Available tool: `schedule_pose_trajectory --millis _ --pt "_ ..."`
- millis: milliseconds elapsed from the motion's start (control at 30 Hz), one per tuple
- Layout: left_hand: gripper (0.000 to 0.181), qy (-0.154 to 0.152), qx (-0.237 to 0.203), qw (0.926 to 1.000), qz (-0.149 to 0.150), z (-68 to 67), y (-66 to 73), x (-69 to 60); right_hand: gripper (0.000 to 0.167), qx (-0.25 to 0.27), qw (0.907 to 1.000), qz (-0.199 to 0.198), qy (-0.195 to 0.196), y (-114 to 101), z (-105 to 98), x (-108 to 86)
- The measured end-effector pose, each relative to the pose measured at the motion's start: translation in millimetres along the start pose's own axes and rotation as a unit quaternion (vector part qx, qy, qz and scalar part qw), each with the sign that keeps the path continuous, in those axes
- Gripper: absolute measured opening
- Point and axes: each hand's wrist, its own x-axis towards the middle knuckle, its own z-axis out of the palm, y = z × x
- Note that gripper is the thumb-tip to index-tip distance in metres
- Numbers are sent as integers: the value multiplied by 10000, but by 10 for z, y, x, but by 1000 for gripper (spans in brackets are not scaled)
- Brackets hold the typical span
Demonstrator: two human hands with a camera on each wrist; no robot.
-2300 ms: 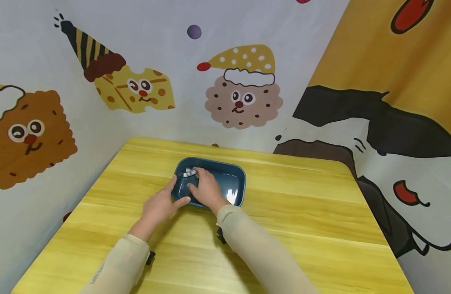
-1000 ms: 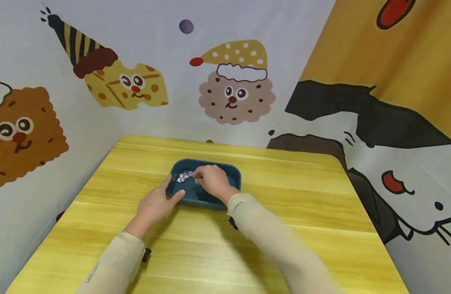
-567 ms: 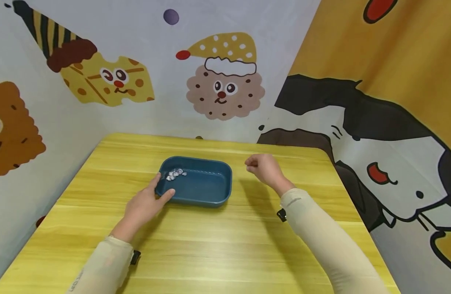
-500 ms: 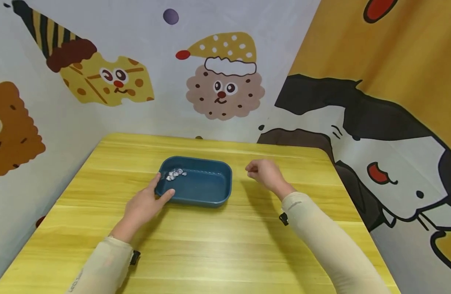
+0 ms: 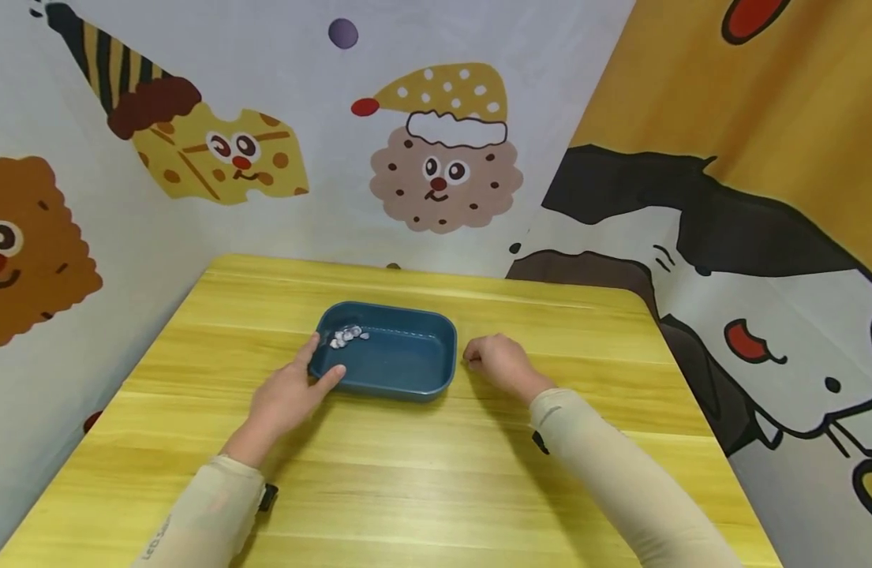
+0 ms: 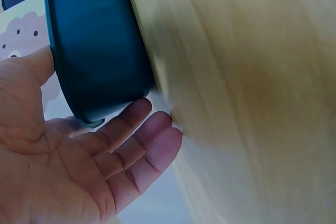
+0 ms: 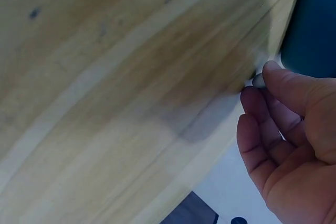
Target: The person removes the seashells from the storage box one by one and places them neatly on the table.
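"Why is the left hand (image 5: 286, 398) spread like that?"

"From my end I see its thumb and fingers apart, touching the left end of the blue tray (image 5: 396, 361), which sits flat on the yellow table (image 5: 379, 481). I'd judge they steady it against sliding."

"And the right hand (image 5: 505, 363)?"

"Thumb and forefinger are closed together on a small pale piece (image 7: 258, 81), just beyond the tray's right end. A fingertip pinch suits something so little. I can't tell whether it touches the wood."

"Where are the others?"

"I have a cluster of pale bits (image 5: 346, 338) inside the tray, bunched near its left end; why there, I can't tell."
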Motion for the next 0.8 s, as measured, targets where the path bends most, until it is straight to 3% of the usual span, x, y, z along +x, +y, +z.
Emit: schedule_pose_trajectory --millis 433,800 --pt "98 32 114 9999 -53 42 7 10 10 -124 9999 -110 17 14 42 7" --pt "105 -81 108 9998 -118 58 -13 12 9 148 9992 -292 -215 70 20 5"
